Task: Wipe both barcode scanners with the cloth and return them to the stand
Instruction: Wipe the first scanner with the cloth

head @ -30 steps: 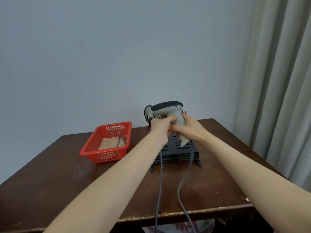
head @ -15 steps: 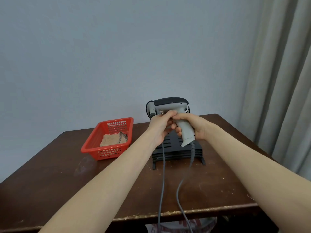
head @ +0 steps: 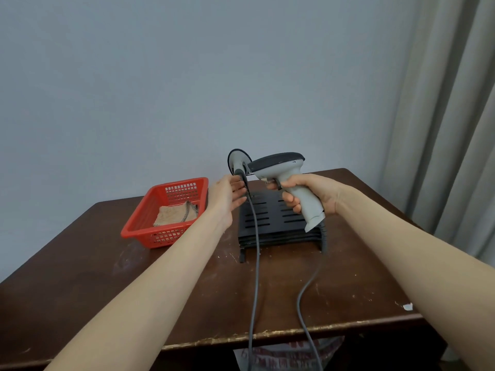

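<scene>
The scanner (head: 280,167) is held above the stand (head: 267,219), right hand (head: 308,195) clamped round its stiff, likely light handle, judged the best hold, while left hand (head: 227,199) fingers are seen loosely apart.

Plain room: curtain (head: 442,129), worn table (head: 80,277)

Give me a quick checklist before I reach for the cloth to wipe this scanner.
1. Grip on scanner: ok, right hand holds its handle.
2. Free left hand: ok, open beside second scanner.
3. Reach to cloth: ok, it lies in basket.
4. Untangled cables: ok on the table.
5. Seating of second scanner on stand: cannot tell.
</scene>
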`<state>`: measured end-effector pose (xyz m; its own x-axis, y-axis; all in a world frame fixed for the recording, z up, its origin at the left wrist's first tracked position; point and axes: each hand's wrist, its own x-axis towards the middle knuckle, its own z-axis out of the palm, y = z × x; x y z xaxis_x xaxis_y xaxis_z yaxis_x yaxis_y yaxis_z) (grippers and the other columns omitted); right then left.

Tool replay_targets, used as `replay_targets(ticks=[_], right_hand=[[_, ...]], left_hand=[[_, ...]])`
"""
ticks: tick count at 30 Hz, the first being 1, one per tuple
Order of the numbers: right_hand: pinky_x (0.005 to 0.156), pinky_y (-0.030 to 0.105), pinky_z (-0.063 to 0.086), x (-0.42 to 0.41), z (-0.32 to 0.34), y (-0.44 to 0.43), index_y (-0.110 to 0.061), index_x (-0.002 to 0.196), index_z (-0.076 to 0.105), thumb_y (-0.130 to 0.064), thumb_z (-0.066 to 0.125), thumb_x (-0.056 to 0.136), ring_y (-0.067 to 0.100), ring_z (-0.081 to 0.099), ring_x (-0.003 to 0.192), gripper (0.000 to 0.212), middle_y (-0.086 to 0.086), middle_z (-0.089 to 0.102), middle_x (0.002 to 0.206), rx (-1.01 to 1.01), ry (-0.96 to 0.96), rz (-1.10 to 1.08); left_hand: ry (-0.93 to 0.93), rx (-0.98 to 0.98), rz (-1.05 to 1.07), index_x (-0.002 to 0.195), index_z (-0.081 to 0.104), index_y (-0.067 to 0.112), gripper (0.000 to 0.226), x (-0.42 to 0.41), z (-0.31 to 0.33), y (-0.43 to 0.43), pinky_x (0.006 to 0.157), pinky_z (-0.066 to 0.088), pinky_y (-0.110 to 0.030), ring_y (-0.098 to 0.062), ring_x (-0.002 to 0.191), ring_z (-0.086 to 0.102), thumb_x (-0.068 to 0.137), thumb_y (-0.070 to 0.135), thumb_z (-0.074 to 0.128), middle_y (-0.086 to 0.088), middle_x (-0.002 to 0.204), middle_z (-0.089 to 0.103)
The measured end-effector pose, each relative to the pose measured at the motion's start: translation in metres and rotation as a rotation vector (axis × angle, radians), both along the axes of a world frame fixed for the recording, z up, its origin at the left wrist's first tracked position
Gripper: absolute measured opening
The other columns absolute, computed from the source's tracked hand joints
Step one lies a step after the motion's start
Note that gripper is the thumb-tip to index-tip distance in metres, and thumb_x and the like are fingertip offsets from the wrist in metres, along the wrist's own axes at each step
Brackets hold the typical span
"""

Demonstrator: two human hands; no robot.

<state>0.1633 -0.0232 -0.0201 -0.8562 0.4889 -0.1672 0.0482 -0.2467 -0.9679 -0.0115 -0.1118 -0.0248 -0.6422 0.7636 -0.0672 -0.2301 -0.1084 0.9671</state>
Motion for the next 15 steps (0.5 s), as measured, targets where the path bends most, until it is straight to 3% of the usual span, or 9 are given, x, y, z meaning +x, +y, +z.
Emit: replay_targets(ticks=[3,8,15], right_hand=[[0.043,0.018,0.042,-0.001,-0.003,0.0,-0.01,0.095,0.063,-0.018,0.052,0.091,0.008,0.042,0.045,0.015,0.0,0.049,0.054,0.036,-0.018,-0.021],[0.042,0.018,0.041,-0.003,-0.006,-0.001,-0.011,0.087,0.058,-0.019,0.053,0.092,0.008,0.042,0.044,0.011,0.0,0.049,0.052,0.072,-0.054,-0.038],[0.042,0.018,0.04,-0.005,-0.007,0.0,-0.011,0.084,0.056,-0.018,0.054,0.091,0.008,0.041,0.042,0.01,0.0,0.048,0.05,0.095,-0.08,-0.052]], left_hand=[[-0.007,-0.014,0.008,0.093,0.062,0.012,0.027,-0.005,-0.001,0.0,0.074,0.053,-0.03,-0.017,0.082,0.063,0.098,0.024,0.039,-0.005,0.092,0.066],[0.002,-0.031,0.031,0.095,0.063,0.012,0.03,-0.014,0.0,-0.002,0.078,0.055,-0.033,-0.019,0.089,0.066,0.099,0.029,0.039,-0.008,0.102,0.068],[-0.007,-0.029,0.025,0.094,0.063,0.011,0.034,-0.017,0.002,-0.005,0.078,0.054,-0.033,-0.018,0.083,0.066,0.099,0.032,0.036,-0.006,0.092,0.068]])
